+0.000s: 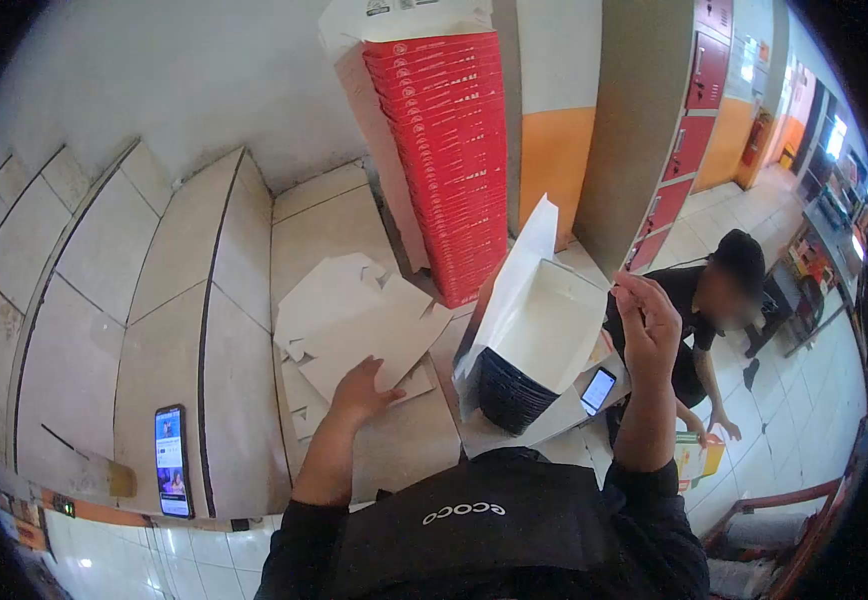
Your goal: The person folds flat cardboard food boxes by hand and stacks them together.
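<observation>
My left hand (359,393) rests with its thumb spread on a loose pile of flat white cardboard box blanks (364,315), which lie on the tiled ledge. My right hand (648,325) is raised beside the upper right edge of a nested stack of folded boxes (554,325), white inside and dark outside. Its fingers are loosely bent, the thumb apart from them, and nothing shows between them. Whether its fingertips touch the box rim I cannot tell. Behind stands a tall stack of red nested boxes (449,165).
A phone (597,390) lies right of the dark stack, and another phone (174,460) is at the left by a cup (109,475). At the right a person (724,290) crouches, hands near a yellow-green carton (696,458). Red-doored lockers (689,145) stand behind.
</observation>
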### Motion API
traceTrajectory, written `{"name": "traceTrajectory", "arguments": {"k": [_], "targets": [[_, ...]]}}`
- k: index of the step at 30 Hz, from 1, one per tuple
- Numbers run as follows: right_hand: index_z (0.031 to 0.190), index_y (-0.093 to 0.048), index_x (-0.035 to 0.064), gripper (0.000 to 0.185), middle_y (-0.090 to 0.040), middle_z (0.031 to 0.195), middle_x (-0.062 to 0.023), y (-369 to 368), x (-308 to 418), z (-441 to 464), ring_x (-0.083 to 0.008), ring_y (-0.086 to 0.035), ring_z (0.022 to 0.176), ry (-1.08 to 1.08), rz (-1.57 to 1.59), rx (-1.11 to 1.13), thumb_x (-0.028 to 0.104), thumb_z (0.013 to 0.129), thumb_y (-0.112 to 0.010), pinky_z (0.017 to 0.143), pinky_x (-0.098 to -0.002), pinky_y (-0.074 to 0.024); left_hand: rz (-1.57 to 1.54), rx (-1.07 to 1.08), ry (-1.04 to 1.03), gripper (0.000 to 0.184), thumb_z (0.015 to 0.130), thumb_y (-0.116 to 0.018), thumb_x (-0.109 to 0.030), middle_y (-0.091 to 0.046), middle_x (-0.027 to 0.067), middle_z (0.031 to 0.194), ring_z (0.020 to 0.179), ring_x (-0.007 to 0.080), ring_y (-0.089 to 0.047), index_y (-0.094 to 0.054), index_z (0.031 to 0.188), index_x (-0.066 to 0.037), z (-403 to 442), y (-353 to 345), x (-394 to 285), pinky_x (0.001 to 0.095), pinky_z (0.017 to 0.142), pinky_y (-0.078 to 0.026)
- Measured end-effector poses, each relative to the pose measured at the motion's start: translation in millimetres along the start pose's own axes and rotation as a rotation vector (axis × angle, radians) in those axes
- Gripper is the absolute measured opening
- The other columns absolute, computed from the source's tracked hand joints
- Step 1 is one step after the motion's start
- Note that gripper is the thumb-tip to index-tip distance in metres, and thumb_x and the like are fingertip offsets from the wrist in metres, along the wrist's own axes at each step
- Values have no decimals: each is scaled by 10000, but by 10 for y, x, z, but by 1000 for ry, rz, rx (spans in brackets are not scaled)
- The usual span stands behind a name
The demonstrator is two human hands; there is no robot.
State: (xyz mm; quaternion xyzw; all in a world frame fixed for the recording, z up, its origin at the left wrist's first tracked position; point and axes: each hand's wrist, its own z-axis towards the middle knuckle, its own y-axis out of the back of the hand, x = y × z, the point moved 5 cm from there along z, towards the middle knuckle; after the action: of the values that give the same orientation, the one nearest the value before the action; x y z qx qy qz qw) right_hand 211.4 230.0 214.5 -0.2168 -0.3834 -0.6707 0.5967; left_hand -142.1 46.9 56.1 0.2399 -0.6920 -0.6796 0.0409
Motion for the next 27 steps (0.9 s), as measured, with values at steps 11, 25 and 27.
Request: {"name": "traceTrajectory", "arguments": {"k": [11, 25, 27], "targets": [[922, -671, 17, 125, -671, 925, -136, -173, 398, -294, -205, -641, 876, 54, 142, 220, 20, 810, -615, 756, -291, -478, -325, 403, 55, 603, 698, -729, -354, -651, 163, 1008, 939, 331, -616, -559, 1206, -78, 398, 55, 397, 382, 824, -487], [1342, -364, 32, 605, -530, 1208, -217, -1466, 703, -1200, -268, -599, 989, -174, 657, 1187, 274, 859, -637, 833, -337, -484, -62, -884, -83, 319, 856, -438, -28, -623, 219, 969, 906, 354, -605, -548, 1143, 61, -607, 994, 68, 395, 821, -474], [1401, -248, 33, 729, -468, 1270, -258, -1678, 822, -1235, -296, -585, 1020, -189, 687, 980, 305, 852, -643, 846, -350, -482, -80, -915, -310, 324, 854, -448, -33, -614, 216, 996, 967, 378, -580, -538, 1149, 65, -919, 1054, -290, 424, 840, -465]]}}
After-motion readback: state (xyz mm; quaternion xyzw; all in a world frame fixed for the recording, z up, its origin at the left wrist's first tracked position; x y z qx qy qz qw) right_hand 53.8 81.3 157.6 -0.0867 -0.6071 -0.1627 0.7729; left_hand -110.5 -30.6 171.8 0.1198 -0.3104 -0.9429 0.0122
